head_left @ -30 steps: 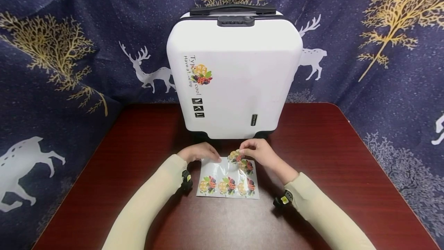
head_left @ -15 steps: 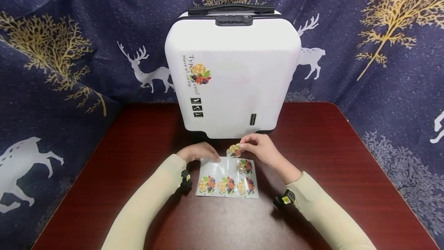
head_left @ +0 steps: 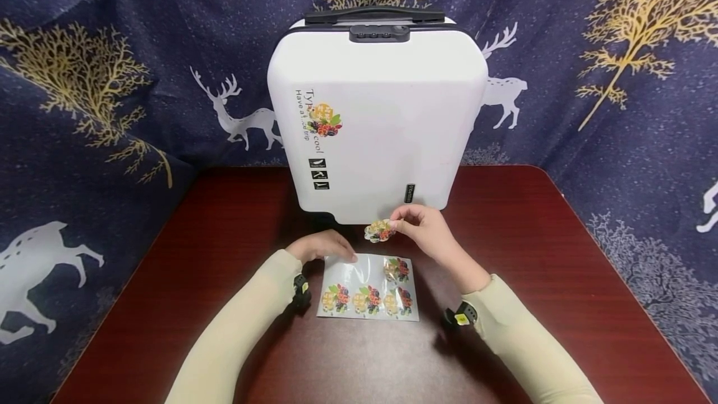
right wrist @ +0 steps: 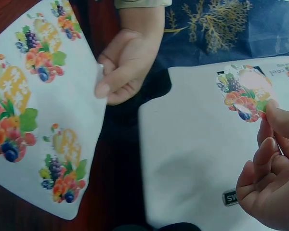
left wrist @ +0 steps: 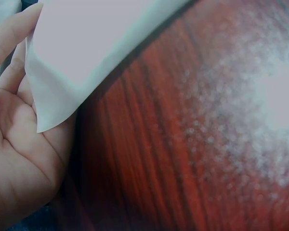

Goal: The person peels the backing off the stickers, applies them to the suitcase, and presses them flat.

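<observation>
My right hand (head_left: 424, 229) pinches a loose fruit sticker (head_left: 379, 231) by its edge, between thumb and fingers, in front of the suitcase's lower edge. The right wrist view shows this sticker (right wrist: 245, 94) flat and shiny, overlapping the white suitcase behind it. With its thumb on top and fingers underneath, my left hand (right wrist: 130, 67) holds the edge of the sticker sheet (head_left: 367, 276). Several fruit stickers stay on that sheet: a row along the near side and one at the far right. In the left wrist view a sheet corner (left wrist: 58, 110) lies over the left palm.
A white suitcase (head_left: 387, 136) stands upright at the back of the dark red table (head_left: 505, 229). One fruit sticker (head_left: 325, 120) is on its upper left, over printed lettering. A blue cloth (head_left: 224, 30) with deer and trees hangs behind.
The right hand has lifted the loose sticker up and away from the sheet, toward the suitcase's lower edge. The left hand and sheet stay in place.
</observation>
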Demonstrator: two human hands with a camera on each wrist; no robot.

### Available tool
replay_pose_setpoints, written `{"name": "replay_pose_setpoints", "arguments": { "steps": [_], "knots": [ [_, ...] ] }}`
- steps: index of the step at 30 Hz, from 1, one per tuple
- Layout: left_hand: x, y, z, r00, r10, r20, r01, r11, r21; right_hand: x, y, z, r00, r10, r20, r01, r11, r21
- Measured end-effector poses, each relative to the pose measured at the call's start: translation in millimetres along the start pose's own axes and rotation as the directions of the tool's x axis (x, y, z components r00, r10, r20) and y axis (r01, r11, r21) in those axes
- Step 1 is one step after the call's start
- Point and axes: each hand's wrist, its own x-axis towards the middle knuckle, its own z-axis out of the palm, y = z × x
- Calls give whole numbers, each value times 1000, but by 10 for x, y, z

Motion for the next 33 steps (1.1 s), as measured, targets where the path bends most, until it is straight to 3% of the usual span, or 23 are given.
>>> {"name": "replay_pose_setpoints", "arguments": {
  "steps": [17,33],
  "knots": [
    [9,-26,9,1000,-25,-8,24,999,-22,65,-185,-97,997,23,-73,-20,999,32],
    [-15,4,14,1000,-13,-7,13,1000,-14,160,-511,-225,988,-35,-149,45,997,69]
  ]
}}
